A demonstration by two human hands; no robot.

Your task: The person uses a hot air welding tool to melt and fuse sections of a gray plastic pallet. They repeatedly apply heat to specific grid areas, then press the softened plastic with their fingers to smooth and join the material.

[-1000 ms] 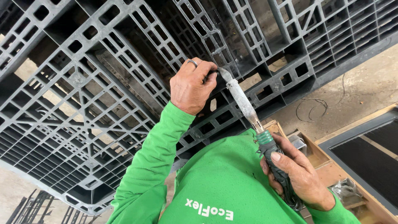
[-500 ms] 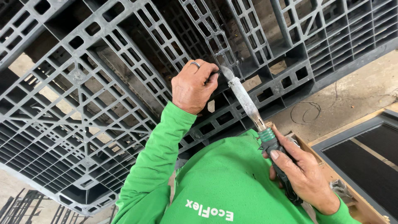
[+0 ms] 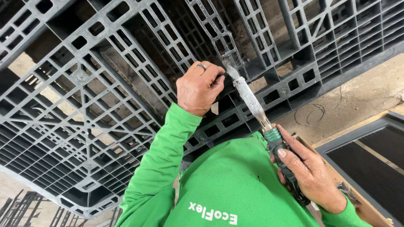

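The person in the green shirt [image 3: 235, 189] is working on a big black plastic pallet [image 3: 105, 105] that stands tilted up in front of them. The right hand [image 3: 309, 170] is wrapped tight around the dark handle of a long heating tool [image 3: 252, 103]. Its grey metal shaft points up and to the left, and its tip touches a rib of the pallet near the top middle.

The left hand [image 3: 198, 87] is up at that same spot, just beside the tip. Its fingers are curled together and pinched close, pressing at the rib. I cannot tell if there is something small held between them. There is a ring [image 3: 202, 66] on one finger.

Compared with a second ago, not much has changed. Both hands are in the same places, and the tip is still on the same rib. Only the view has shifted a little. So the work looks like it is staying on this one spot of the pallet, with the tool held steady against it.

A thin wire [image 3: 313, 111] lies in a loop on the concrete floor [image 3: 362, 92] to the right. A dark panel in a wooden frame [image 3: 370, 155] sits at the lower right.
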